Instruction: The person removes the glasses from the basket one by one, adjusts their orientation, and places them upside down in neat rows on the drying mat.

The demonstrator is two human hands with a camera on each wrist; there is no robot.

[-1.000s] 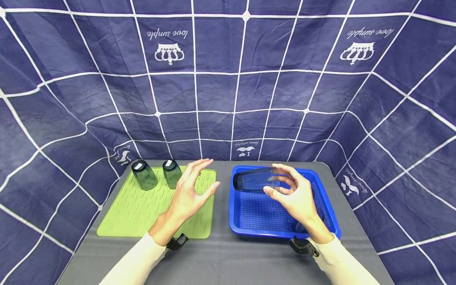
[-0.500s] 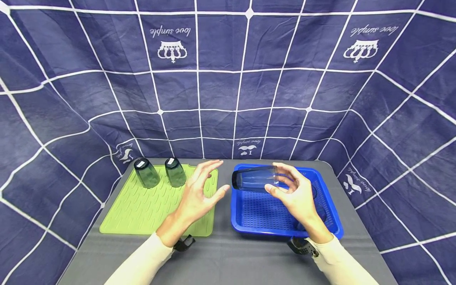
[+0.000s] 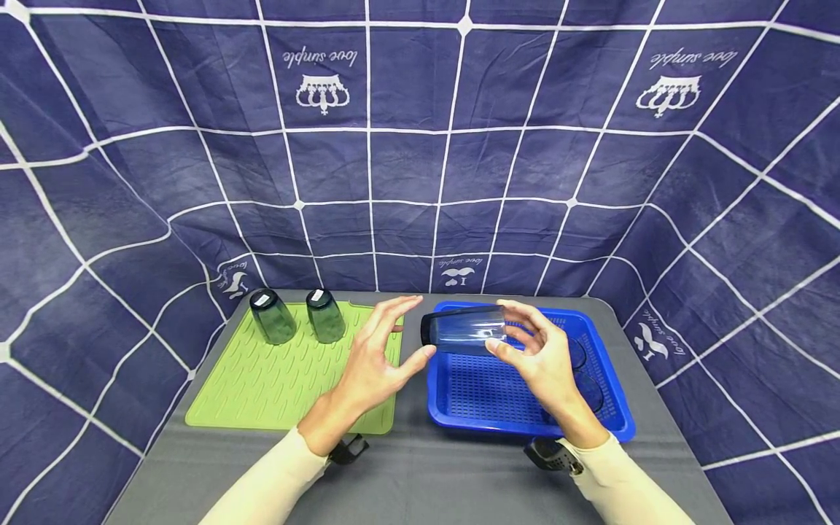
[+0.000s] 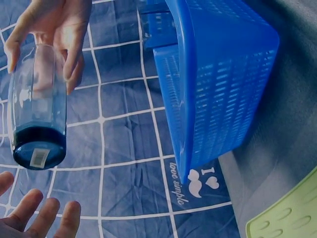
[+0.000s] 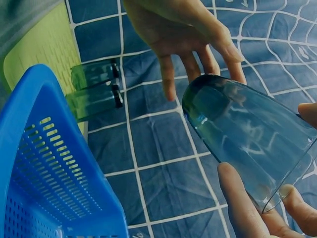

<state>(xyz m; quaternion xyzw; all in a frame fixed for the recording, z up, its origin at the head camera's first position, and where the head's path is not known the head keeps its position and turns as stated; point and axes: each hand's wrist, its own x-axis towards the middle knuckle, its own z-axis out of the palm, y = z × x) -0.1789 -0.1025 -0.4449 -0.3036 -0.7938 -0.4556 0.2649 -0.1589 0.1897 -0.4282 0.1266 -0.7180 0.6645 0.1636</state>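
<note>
Above the blue basket (image 3: 485,425), my right hand (image 3: 539,361) grips a blue-tinted drinking glass (image 3: 464,329) near its rim, thumb on the near side and fingers on the far side. The glass lies sideways, its dark base pointing left. A white sticker (image 4: 39,157) shows on that base in the left wrist view. My left hand (image 3: 375,366) is spread just left of the base, thumb and fingers apart around its level; in the right wrist view the left fingers (image 5: 190,67) reach close behind the base.
Two similar glasses (image 3: 273,321) (image 3: 326,319) stand upside down at the back of a green ridged mat (image 3: 262,397) on the left. More glasses (image 3: 589,394) lie in the basket's right side, partly behind my right hand. A patterned blue cloth (image 3: 407,168) hangs behind the grey table (image 3: 420,474).
My left hand has moved right, from over the mat toward the glass base. The right hand has brought the glass slightly left. The glasses on the mat stay put.
</note>
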